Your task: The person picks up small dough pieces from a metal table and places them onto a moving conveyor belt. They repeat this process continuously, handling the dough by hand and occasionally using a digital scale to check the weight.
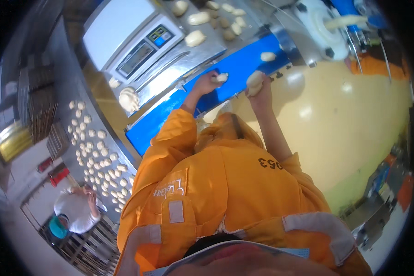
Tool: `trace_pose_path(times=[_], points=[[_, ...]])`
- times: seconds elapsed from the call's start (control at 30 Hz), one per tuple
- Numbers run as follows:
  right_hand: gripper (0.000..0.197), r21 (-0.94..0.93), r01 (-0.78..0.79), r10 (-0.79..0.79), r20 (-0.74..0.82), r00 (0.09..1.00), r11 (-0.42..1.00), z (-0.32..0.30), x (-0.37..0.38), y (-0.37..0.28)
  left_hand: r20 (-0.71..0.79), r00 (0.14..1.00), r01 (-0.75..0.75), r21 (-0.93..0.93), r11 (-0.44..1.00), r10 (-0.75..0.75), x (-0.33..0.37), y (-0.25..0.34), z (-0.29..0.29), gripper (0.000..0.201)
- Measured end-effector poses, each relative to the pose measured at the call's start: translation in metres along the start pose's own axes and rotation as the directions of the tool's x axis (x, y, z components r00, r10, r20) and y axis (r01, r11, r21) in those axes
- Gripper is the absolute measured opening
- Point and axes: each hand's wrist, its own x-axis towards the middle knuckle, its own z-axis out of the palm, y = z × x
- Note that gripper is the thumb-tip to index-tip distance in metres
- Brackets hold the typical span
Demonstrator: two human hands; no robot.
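Over a blue conveyor belt [157, 123], my left hand [204, 85] has its fingers closed round a small pale dough piece [222, 77]. My right hand [262, 97], at the belt's near edge, grips a larger lump of dough [255, 80]; whether that lump is one piece or two pressed together I cannot tell. Further along the belt, beyond both hands, lies a single oval dough piece [268, 56].
A white digital scale [119, 34] stands on a metal surface behind the belt, with several dough pieces [198, 18] beside it and a dough heap [129, 100] at its corner. A long table [85, 78] at left carries many dough pieces. A co-worker in white [78, 209] stands there. Machinery [324, 27] is far right.
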Motion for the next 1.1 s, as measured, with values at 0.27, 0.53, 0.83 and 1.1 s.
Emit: trace_pose_path(times=[0.27,0.53,0.83,1.1], points=[[0.063,0.05,0.957,-0.374,0.914,-0.159,-0.286,0.3,-0.035,0.038,0.023,0.991,0.094,-0.806,0.585,-0.128,-0.169,-0.005,-0.034,0.042],[0.065,-0.128,0.979,-0.158,0.982,0.103,-0.156,0.312,-0.01,0.105,-0.382,0.733,-0.302,-0.924,0.233,-0.563,-0.302,-0.054,-0.014,0.047],[0.067,-0.862,0.465,0.662,0.471,0.583,0.203,0.086,-0.038,0.109,-0.359,0.667,-0.629,-0.741,-0.234,-0.653,-0.332,-0.094,0.032,0.036],[0.05,-0.416,0.885,0.428,0.852,0.3,0.208,0.275,-0.082,0.105,-0.438,0.656,-0.658,-0.731,-0.181,-0.615,-0.309,-0.076,0.003,0.036]])
